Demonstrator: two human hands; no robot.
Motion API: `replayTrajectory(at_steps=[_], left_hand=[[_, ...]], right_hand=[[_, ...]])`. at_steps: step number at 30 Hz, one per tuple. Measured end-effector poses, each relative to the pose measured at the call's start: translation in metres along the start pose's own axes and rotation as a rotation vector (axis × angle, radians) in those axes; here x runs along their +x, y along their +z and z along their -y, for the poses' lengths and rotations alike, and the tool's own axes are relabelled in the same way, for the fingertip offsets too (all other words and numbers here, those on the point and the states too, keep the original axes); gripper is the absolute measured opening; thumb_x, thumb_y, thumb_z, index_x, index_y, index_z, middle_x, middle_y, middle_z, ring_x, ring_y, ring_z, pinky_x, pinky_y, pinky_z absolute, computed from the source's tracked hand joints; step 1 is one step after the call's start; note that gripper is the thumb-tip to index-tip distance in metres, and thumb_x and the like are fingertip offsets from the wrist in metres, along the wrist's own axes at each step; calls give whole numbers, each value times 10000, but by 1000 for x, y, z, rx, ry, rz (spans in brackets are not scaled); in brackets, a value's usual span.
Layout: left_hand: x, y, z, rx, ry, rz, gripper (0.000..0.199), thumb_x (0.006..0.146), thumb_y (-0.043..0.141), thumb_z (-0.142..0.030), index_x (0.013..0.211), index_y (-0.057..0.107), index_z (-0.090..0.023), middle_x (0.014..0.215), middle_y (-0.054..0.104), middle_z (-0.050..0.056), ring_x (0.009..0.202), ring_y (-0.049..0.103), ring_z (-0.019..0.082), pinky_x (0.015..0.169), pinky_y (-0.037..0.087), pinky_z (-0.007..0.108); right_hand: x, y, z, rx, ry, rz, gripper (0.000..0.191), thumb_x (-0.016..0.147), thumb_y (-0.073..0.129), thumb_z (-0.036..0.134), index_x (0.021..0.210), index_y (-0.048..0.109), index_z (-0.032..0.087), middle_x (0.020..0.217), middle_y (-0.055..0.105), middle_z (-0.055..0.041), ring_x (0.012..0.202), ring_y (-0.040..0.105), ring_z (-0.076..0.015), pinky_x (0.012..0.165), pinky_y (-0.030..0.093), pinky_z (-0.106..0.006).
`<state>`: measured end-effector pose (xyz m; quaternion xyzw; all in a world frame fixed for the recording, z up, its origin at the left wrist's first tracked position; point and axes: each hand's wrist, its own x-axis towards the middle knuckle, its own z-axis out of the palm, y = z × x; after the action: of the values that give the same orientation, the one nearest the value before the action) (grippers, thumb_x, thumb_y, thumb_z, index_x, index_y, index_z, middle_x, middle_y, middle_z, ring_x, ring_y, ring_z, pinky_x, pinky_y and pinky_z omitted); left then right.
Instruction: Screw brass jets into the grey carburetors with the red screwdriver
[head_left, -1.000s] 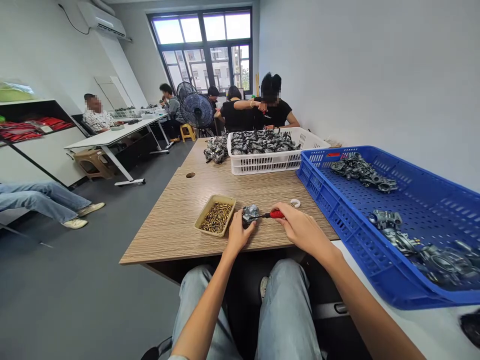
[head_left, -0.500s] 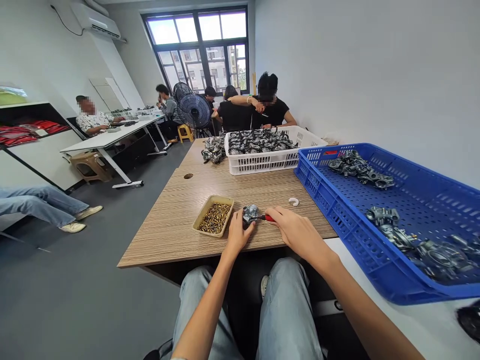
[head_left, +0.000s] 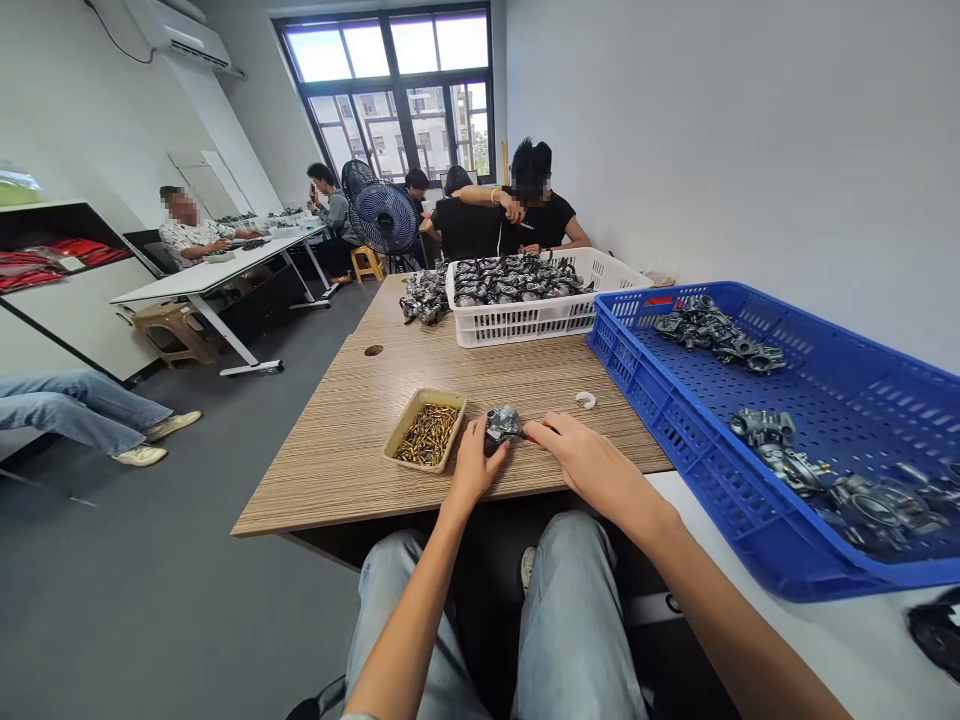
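Note:
My left hand (head_left: pixel 474 464) grips a small grey cast-metal part (head_left: pixel 501 425) on the wooden table (head_left: pixel 322 490), its fingers wrapped around the lower side. My right hand (head_left: pixel 592 464) is closed on a screwdriver (head_left: pixel 529 433), whose thin shaft points at the part. Most of the red handle is hidden inside that hand. The exact contact between the tip and the part is too small to see. A shallow tan tray of brass screws (head_left: pixel 425 430) sits just left of my left hand.
A white crate of metal parts (head_left: pixel 517 325) and a loose pile (head_left: pixel 424 298) stand farther along the table. A blue perforated crate with cast parts (head_left: pixel 675 420) lies to my right. A small white ring (head_left: pixel 586 400) rests on the table. Co-workers sit beyond.
My right hand has slid left over the screwdriver and now covers the red handle. The view has drifted slightly, and the table contents sit a little lower and farther left.

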<state>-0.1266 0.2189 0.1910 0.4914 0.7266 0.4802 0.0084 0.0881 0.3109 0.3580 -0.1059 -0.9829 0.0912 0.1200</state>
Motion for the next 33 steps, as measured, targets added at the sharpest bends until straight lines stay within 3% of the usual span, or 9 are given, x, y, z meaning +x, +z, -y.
replayTrajectory(at_steps=[4,7,9,15,26,33], left_hand=[[0,1,2,-7,6,10,501,970,644,-319,1440,521,-197,1317,633,145,1232,626,295,1099,500,470],[0,3,3,4,-19,-21,526,969,678,-383,1435,521,-197,1303,643,143,1222,632,298,1098,504,477],[1,4,2,11,-47,-42,521,973,684,-441,1413,539,-200,1280,653,138,1214,639,301,1097,507,484],[1,5,3,5,-42,-49,461,1013,631,-450,1396,556,-204,1276,670,138,1204,650,291,1085,515,469],[0,4,2,10,-41,-38,435,1018,611,-426,1398,557,-221,1275,657,127,1207,648,282,1086,517,460],[-1,4,2,9,-53,-54,489,1010,626,-473,1419,546,-218,1283,653,140,1216,647,295,1087,518,479]], right_hand=[[-1,3,-2,10,-12,-35,462,989,373,-33,1308,551,249,1160,639,-57,1087,636,-208,899,515,-330],[1,7,0,41,27,-108,201,1093,450,168,1264,535,232,1153,670,-72,1075,666,-233,872,529,-352],[3,10,3,41,78,-155,137,1118,469,279,1230,526,224,1138,696,-81,1050,691,-245,817,530,-349],[6,17,7,-90,133,-214,132,1123,498,338,1161,539,219,1079,720,-72,982,697,-242,685,461,-320],[7,16,7,-145,-8,-210,103,1100,502,203,1151,581,245,1064,687,-54,1026,632,-233,729,446,-321],[7,21,7,-172,138,-274,142,1117,497,356,1122,567,232,949,752,-45,849,719,-222,608,349,-321]])
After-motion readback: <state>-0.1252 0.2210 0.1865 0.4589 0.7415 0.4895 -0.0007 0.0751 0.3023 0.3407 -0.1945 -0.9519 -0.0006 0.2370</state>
